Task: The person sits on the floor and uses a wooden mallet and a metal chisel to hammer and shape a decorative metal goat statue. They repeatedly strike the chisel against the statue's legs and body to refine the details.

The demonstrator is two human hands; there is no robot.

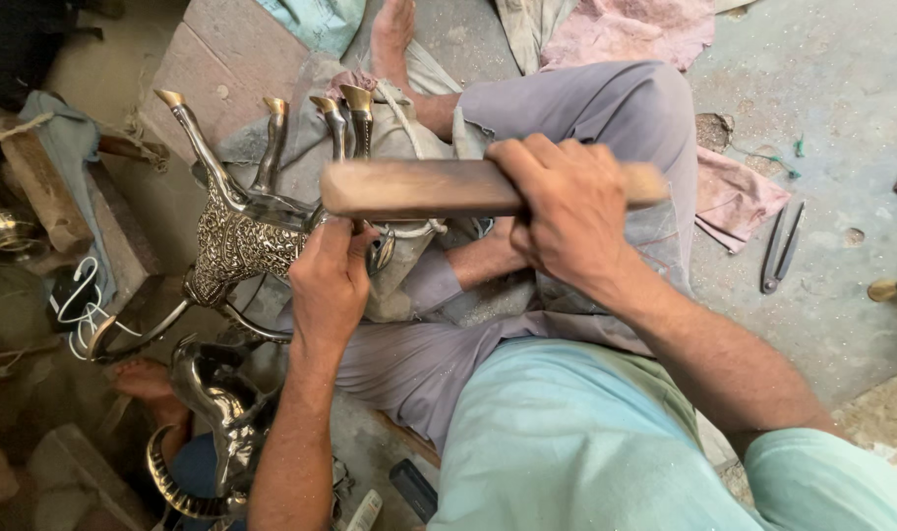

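Pale green shirt fabric (pixel 567 442) fills the lower view. Above it, the right hand (pixel 567 211) grips a flat brown wooden mallet (pixel 419 187) held level across the lap. Just below the mallet, the left hand (pixel 328 280) closes around an engraved silver-and-brass animal figure (pixel 242 236), upside down with its four legs up, resting on the grey-trousered knees (pixel 586 108). Metal shears (pixel 781 251) lie well apart on the concrete floor (pixel 822 88), near pink rags (pixel 734 197).

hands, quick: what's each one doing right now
Left hand: closed on something small against the engraved metal animal figure; what it holds cannot be told.
Right hand: closed around the wooden block.
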